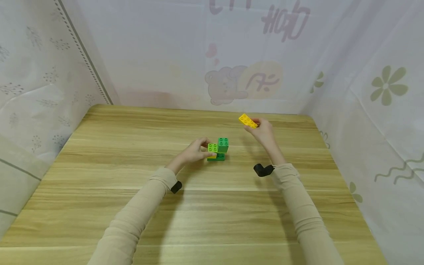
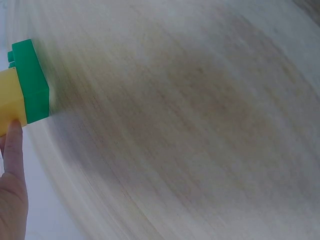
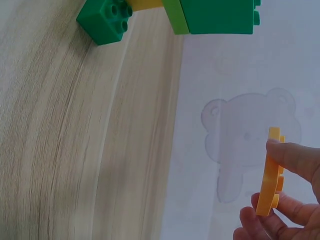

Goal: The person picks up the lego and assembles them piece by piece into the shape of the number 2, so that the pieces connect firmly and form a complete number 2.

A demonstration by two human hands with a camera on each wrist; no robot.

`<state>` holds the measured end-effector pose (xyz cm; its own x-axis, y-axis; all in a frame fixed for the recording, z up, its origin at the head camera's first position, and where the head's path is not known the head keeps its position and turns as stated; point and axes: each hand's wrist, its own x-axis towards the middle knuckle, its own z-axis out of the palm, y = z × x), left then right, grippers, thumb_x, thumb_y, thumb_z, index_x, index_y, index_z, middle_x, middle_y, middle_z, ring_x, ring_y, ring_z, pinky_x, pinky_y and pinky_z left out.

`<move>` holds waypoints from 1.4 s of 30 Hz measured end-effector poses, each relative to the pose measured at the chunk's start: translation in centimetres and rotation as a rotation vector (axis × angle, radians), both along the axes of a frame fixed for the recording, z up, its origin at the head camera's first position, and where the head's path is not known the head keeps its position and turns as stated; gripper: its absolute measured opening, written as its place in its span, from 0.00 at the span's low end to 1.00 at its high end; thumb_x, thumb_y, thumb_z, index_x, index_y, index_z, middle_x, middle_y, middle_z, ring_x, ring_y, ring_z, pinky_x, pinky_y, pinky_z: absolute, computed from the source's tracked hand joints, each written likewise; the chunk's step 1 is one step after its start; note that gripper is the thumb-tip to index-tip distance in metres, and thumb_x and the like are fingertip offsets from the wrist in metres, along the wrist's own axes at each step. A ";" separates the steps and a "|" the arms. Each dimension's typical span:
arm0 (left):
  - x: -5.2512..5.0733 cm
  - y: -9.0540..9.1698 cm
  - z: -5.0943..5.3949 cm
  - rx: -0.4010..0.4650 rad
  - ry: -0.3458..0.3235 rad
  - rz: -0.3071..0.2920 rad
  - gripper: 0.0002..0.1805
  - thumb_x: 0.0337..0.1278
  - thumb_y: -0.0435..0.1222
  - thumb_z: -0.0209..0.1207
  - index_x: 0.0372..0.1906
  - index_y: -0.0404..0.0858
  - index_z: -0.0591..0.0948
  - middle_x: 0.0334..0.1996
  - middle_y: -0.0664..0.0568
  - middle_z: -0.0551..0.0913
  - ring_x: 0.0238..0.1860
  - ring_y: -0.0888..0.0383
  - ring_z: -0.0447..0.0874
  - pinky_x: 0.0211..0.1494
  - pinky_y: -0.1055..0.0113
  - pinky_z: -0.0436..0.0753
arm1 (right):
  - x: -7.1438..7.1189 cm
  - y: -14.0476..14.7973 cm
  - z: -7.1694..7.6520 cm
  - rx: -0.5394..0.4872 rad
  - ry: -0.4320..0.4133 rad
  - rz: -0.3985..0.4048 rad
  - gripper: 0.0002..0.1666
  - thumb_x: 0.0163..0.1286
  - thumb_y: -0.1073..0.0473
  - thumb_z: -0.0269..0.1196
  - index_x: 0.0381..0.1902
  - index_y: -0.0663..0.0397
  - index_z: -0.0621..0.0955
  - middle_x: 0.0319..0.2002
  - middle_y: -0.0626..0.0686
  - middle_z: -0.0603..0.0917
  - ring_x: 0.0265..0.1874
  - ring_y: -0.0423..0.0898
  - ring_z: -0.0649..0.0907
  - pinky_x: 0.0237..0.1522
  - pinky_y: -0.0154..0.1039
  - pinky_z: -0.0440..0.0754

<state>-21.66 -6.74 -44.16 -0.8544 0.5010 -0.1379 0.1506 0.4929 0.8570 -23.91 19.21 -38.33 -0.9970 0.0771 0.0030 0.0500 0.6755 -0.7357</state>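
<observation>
In the head view my left hand [image 1: 194, 151] grips a small stack of building bricks from its left side. A dark green brick [image 1: 219, 158] forms the bottom, with a yellow brick [image 1: 211, 155] on it. Above that sit a lime-green piece [image 1: 212, 147] and, offset to the right, a green brick [image 1: 223, 145]. The left wrist view catches one finger against the yellow brick [image 2: 10, 97]. Up and to the right, my right hand [image 1: 265, 131] pinches a flat yellow studded brick [image 1: 248, 121] above the table, apart from the stack.
The wood-grain table [image 1: 212, 221] has a patterned white cloth [image 1: 159, 55] hanging behind it and at both sides. Black wrist mounts [image 1: 263, 170] stick out near both cuffs.
</observation>
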 end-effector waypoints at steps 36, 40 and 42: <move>-0.1 0.0 -0.1 0.011 0.018 -0.009 0.21 0.53 0.39 0.62 0.49 0.34 0.72 0.48 0.43 0.76 0.56 0.46 0.71 0.62 0.52 0.70 | 2.1 -5.4 1.8 0.044 0.063 0.309 0.27 0.59 0.53 0.64 0.55 0.56 0.75 0.52 0.57 0.75 0.47 0.51 0.75 0.51 0.45 0.74; -0.2 0.0 -0.1 0.017 0.020 -0.015 0.21 0.53 0.39 0.62 0.49 0.34 0.72 0.48 0.43 0.76 0.56 0.46 0.71 0.62 0.52 0.70 | 2.2 -5.7 1.6 0.041 0.036 0.337 0.27 0.59 0.52 0.65 0.54 0.56 0.75 0.52 0.57 0.75 0.48 0.52 0.75 0.52 0.45 0.74; -0.1 0.0 -0.1 0.019 0.018 -0.017 0.21 0.53 0.39 0.62 0.49 0.34 0.72 0.48 0.43 0.76 0.56 0.46 0.72 0.61 0.52 0.71 | 2.3 -5.8 1.5 0.048 0.027 0.358 0.27 0.59 0.52 0.65 0.54 0.56 0.75 0.52 0.57 0.75 0.49 0.52 0.75 0.52 0.45 0.74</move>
<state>-21.80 -6.76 -44.25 -0.8481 0.5176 -0.1131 0.1741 0.4738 0.8632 -21.66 13.42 -36.85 -0.9602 -0.2781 0.0253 -0.2154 0.6801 -0.7008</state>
